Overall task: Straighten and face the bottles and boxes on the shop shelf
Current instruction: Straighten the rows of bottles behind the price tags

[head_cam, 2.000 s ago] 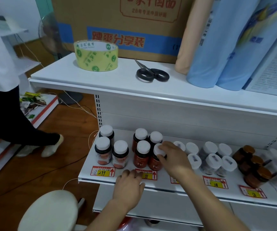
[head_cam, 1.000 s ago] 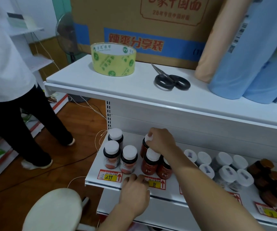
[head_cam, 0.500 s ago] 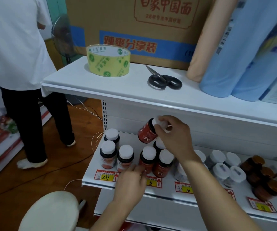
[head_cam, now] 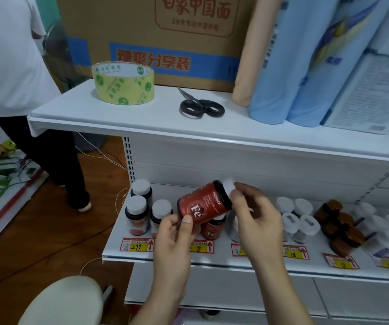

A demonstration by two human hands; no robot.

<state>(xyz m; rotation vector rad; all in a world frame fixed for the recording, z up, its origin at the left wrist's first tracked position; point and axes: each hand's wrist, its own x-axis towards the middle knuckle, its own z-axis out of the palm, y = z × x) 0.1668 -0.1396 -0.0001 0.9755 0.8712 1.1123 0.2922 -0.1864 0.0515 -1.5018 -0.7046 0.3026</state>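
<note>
Now held aloft in both hands, above the lower shelf (head_cam: 224, 256) and its front row: a red bottle (head_cam: 203, 204) tipped on its side, "Fe" label toward the camera. Left hand (head_cam: 174, 240) curled under the base end, thumb pressed on the label. Right hand (head_cam: 254, 216) pinching the white cap (head_cam: 228, 186) with fingertips. Probably light, rigid plastic; glossy label likely slick, so best gripped round the body or by the ribbed cap, not the label alone. Just below the hands, a matching red bottle (head_cam: 212, 231) upright; left of the left hand, dark bottles (head_cam: 137, 214) with white caps.
</note>
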